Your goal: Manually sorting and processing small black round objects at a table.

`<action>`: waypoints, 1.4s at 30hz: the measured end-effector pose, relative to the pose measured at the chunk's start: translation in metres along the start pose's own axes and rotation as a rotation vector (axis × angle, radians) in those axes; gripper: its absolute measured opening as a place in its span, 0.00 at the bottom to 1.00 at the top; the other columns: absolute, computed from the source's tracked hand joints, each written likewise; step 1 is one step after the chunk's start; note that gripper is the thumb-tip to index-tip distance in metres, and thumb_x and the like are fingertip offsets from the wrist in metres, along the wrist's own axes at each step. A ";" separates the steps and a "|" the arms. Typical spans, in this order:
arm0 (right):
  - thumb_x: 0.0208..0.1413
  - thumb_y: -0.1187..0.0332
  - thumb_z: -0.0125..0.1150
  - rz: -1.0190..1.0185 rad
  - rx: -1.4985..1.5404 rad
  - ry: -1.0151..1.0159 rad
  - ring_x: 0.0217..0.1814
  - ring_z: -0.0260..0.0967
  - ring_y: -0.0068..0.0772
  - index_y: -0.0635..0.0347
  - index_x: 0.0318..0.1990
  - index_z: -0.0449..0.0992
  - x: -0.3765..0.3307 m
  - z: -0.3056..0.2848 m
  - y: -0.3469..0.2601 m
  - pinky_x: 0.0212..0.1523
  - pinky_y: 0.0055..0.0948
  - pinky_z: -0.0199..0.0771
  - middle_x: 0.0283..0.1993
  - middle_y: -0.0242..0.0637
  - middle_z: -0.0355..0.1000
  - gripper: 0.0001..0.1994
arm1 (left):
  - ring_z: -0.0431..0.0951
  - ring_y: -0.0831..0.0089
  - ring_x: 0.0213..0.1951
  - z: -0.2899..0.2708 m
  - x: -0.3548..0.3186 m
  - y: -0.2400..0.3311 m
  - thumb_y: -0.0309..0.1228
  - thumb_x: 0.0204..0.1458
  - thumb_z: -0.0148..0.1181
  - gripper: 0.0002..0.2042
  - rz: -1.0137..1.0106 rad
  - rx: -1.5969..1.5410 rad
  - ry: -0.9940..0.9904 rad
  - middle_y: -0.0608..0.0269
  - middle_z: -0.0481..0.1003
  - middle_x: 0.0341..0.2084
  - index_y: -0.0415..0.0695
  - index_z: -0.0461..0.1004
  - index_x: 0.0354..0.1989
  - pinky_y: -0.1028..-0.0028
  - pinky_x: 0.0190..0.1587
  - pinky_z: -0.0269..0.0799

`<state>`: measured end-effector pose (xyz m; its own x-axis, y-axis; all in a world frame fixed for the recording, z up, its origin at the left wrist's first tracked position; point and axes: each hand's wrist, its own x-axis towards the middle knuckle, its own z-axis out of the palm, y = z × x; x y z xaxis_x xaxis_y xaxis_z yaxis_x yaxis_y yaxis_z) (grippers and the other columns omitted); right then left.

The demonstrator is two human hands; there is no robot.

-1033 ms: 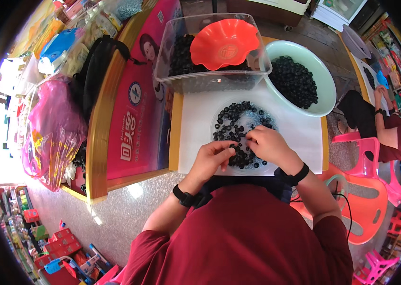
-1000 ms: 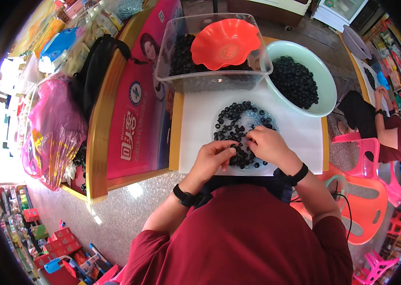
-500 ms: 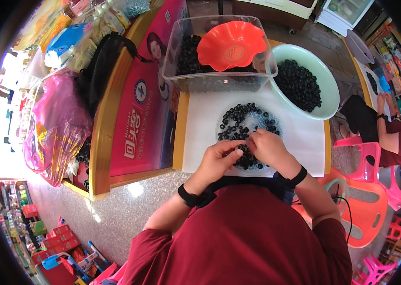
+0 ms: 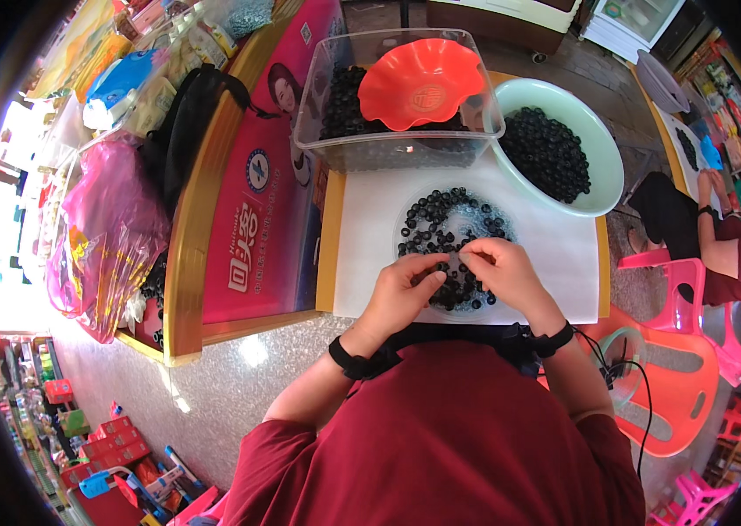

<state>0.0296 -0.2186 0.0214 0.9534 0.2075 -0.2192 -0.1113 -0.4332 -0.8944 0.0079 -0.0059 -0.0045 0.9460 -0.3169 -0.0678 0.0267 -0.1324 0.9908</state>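
Over a clear round tray (image 4: 403, 210) both of my hands meet at the fingertips. Small black ring-like parts (image 4: 430, 209) lie scattered in it, along with pale bluish see-through bits (image 4: 478, 217). My left hand (image 4: 399, 291) is closed in a pinch, thumb and index finger pointing right. Opposite it, my right hand (image 4: 505, 276) pinches too, its tips almost touching the left ones. Whatever lies between the fingers is too small to make out. Black bands circle both wrists.
Behind the tray stands a clear plastic bin (image 4: 370, 156) of black parts, with a red wavy-edged bowl (image 4: 423, 83) on top. A pale green basin (image 4: 609, 171) holds more. A pink wood-edged panel (image 4: 243, 193) borders the left. At the right sits another person (image 4: 730, 250).
My right hand has shifted slightly right, and its fingers have straightened into a pinch. My left hand stays nearly where it was. The whole view has moved a little.
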 end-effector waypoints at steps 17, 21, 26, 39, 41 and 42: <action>0.51 0.71 0.61 -0.273 -0.428 -0.018 0.31 0.74 0.41 0.63 0.33 0.77 0.016 0.019 0.008 0.33 0.37 0.76 0.32 0.44 0.74 0.05 | 0.70 0.84 0.26 -0.010 -0.012 0.000 0.26 0.61 0.57 0.14 -0.091 -0.240 0.014 0.69 0.74 0.33 0.39 0.75 0.55 0.81 0.28 0.69; 0.58 0.69 0.63 0.097 0.389 -0.162 0.27 0.70 0.22 0.65 0.39 0.77 -0.002 0.013 -0.012 0.28 0.23 0.73 0.31 0.34 0.74 0.08 | 0.71 0.83 0.26 -0.006 -0.010 0.003 0.26 0.61 0.58 0.14 0.006 -0.011 0.041 0.67 0.72 0.34 0.40 0.75 0.54 0.81 0.29 0.69; 0.61 0.71 0.61 0.037 0.480 -0.201 0.28 0.69 0.16 0.66 0.42 0.77 -0.016 0.015 -0.013 0.26 0.19 0.71 0.30 0.29 0.73 0.07 | 0.75 0.74 0.30 -0.001 -0.008 0.017 0.24 0.58 0.59 0.13 0.108 0.102 0.022 0.61 0.75 0.33 0.39 0.76 0.51 0.76 0.33 0.71; 0.60 0.71 0.63 -0.077 0.651 -0.138 0.28 0.68 0.15 0.63 0.42 0.72 -0.034 0.020 -0.009 0.26 0.17 0.70 0.33 0.29 0.72 0.08 | 0.75 0.76 0.32 0.007 -0.022 0.020 0.23 0.58 0.59 0.12 0.229 0.058 -0.007 0.61 0.75 0.37 0.39 0.77 0.51 0.78 0.34 0.72; 0.60 0.71 0.63 -0.075 0.688 -0.140 0.28 0.68 0.16 0.62 0.41 0.71 -0.036 0.021 -0.007 0.26 0.18 0.70 0.33 0.30 0.71 0.08 | 0.75 0.74 0.34 0.011 -0.022 0.015 0.23 0.58 0.60 0.13 0.291 0.085 0.003 0.61 0.75 0.37 0.39 0.77 0.51 0.77 0.37 0.72; 0.60 0.72 0.63 -0.068 0.725 -0.143 0.28 0.68 0.17 0.61 0.41 0.69 -0.037 0.021 -0.006 0.25 0.18 0.70 0.33 0.30 0.71 0.08 | 0.75 0.72 0.37 0.012 -0.022 0.013 0.23 0.58 0.60 0.13 0.348 0.108 0.012 0.61 0.75 0.38 0.39 0.77 0.51 0.75 0.39 0.73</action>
<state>-0.0114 -0.2052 0.0264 0.9243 0.3470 -0.1587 -0.2581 0.2624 -0.9298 -0.0168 -0.0122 0.0085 0.8961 -0.3497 0.2734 -0.3315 -0.1175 0.9361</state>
